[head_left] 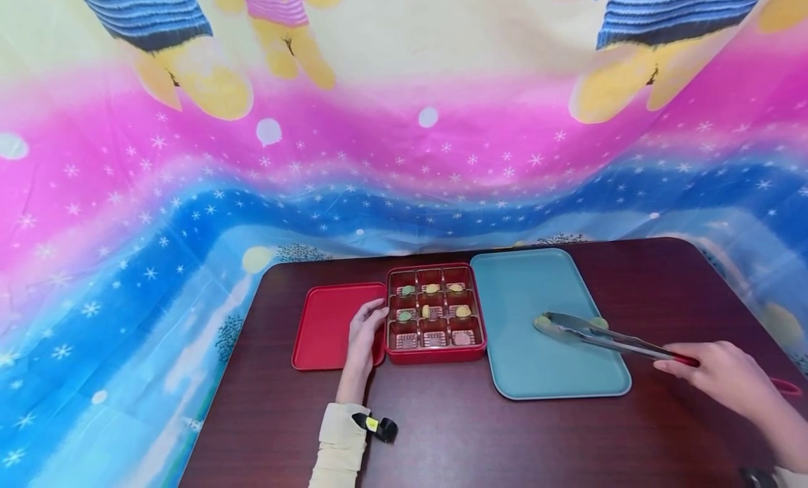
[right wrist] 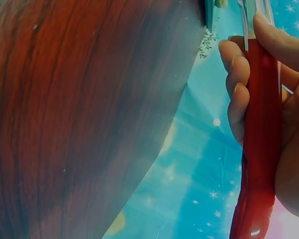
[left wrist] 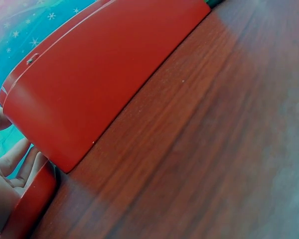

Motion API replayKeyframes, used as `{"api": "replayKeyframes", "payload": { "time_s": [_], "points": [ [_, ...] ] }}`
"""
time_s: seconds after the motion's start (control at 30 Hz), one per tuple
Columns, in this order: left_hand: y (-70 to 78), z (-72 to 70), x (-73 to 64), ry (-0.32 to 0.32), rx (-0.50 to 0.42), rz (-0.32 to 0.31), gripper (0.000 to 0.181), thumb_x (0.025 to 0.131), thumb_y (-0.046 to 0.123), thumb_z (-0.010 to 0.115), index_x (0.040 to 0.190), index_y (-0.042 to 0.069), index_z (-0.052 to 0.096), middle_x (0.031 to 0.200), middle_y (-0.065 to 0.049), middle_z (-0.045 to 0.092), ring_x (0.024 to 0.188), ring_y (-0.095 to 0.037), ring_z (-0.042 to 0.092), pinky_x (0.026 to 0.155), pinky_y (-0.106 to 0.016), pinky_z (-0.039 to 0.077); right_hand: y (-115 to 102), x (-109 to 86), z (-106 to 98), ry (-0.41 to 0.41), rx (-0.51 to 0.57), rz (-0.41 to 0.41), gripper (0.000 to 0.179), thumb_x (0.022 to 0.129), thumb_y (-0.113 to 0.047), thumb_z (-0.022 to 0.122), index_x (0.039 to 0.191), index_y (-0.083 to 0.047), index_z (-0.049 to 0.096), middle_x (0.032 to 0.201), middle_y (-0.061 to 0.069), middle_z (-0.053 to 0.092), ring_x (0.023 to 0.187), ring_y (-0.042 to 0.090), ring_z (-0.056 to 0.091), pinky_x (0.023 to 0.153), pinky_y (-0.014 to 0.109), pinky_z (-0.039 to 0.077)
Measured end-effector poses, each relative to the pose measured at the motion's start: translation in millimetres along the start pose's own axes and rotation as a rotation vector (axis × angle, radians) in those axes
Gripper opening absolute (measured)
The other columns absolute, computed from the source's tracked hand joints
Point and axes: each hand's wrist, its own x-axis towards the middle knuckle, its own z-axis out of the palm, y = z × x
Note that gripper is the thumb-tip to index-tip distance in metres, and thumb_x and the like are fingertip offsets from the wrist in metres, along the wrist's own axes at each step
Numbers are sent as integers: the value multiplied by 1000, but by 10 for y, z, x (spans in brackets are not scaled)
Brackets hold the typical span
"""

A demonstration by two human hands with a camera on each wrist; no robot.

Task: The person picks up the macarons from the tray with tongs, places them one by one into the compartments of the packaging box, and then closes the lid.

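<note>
My right hand [head_left: 726,376] grips the red handle [right wrist: 263,114] of a pair of metal tongs [head_left: 606,341]. The tips of the tongs are at a small yellow-green piece [head_left: 541,320] over the blue-green tray [head_left: 536,369]. Another green piece [head_left: 598,322] lies on that tray, just beyond the tongs. With extended fingers, my left hand [head_left: 362,334] touches the left side of a red box [head_left: 435,357]. Its divided insert holds small green pieces [head_left: 405,315] and yellow pieces [head_left: 463,310] in several compartments, with a pinkish one [head_left: 463,338] at the front right.
Left of the box lies a flat red lid [head_left: 328,327], partly under my left hand. Box and tray stand side by side on the dark wooden table [head_left: 429,432]. A printed cloth [head_left: 379,144] hangs behind the table's far edge.
</note>
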Motion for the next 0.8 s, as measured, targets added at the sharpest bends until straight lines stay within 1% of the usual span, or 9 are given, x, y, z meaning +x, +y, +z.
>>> {"api": "replayKeyframes", "payload": {
  "time_s": [0.07,0.17,0.3,0.47,0.7,0.8],
  "points": [
    [5,-1,2,4,2,0,37,98,16,69,131,-1,67,127,-14,66,109,-22,64,98,-34,51,-18,13,7,3,4,-2,26,90,-30,81,97,-6,78,57,-8,40,57,12,38,58,36,36],
    [7,-6,4,6,7,0,37,98,16,69,131,-1,67,127,-14,66,108,-21,64,99,-34,51,-41,31,28,9,7,-16,23,89,-31,82,93,-9,76,56,-10,38,55,9,35,58,33,34],
    [0,-11,6,7,7,-1,38,98,16,68,131,-2,67,126,-14,66,107,-20,64,98,-34,51,-66,64,52,13,15,-40,21,89,-33,82,85,-16,70,57,-11,35,54,6,30,57,29,30],
    [-5,-10,2,8,9,1,39,98,17,69,132,-3,66,126,-15,66,107,-20,64,97,-33,51,-106,95,70,13,24,-70,19,89,-31,82,81,-20,68,57,-12,35,53,5,30,56,28,30],
    [-6,-2,-1,-1,-13,-1,39,97,16,70,131,-3,66,125,-15,67,106,-20,64,94,-31,52,-153,104,74,62,35,-86,12,90,-24,80,81,-20,73,55,-12,36,50,6,30,52,29,30],
    [-5,-3,-4,-6,-15,6,39,97,16,70,131,-3,66,125,-16,67,105,-20,65,93,-30,52,-171,109,72,74,28,-89,13,89,-23,81,81,-21,72,56,-12,36,51,6,30,52,28,30]
  ]
}}
